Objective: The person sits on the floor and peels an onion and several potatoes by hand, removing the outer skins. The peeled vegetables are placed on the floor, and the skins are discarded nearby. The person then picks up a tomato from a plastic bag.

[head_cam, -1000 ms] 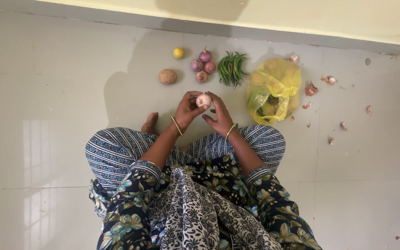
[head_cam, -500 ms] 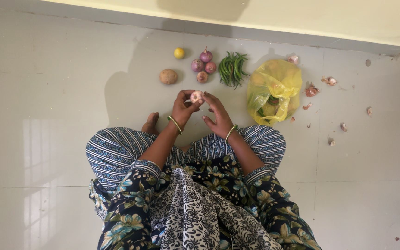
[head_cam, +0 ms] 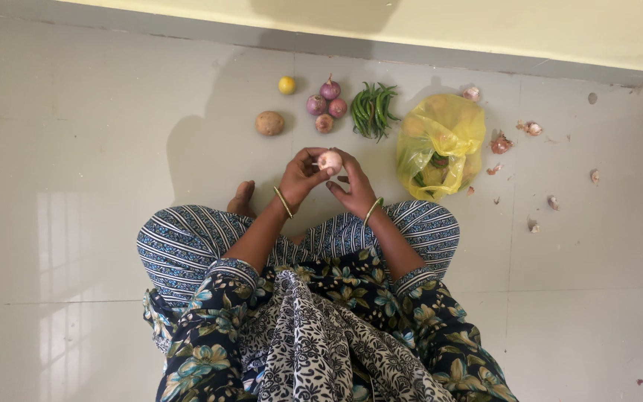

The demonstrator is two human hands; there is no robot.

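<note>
**Both hands on a pale peeled onion, seated on tiled floor**

Person sits cross-legged on the floor, patterned clothing fills the lower frame, bare foot showing by the left knee. Thin bangle on each wrist.

Left hand is curled closed around a small pale peeled onion, fingers wrapped on its left side. Right hand touches the onion from the right with thumb and fingertips, remaining fingers loosely spread, so grip is partial. Onion is held in the air between both hands, above the floor, in front of the knees.

Just beyond the hands: brown potato on the left, then a cluster of four small red onions, touching or nearly so. Bunch of green chillies lies just beside the cluster on the right. Yellow plastic bag further right, crumpled, with green contents partly visible inside.

Farther back: small yellow lemon near the onions, one more onion behind the bag. Onion skins scattered over the floor right of the bag, well apart from each other.
</note>
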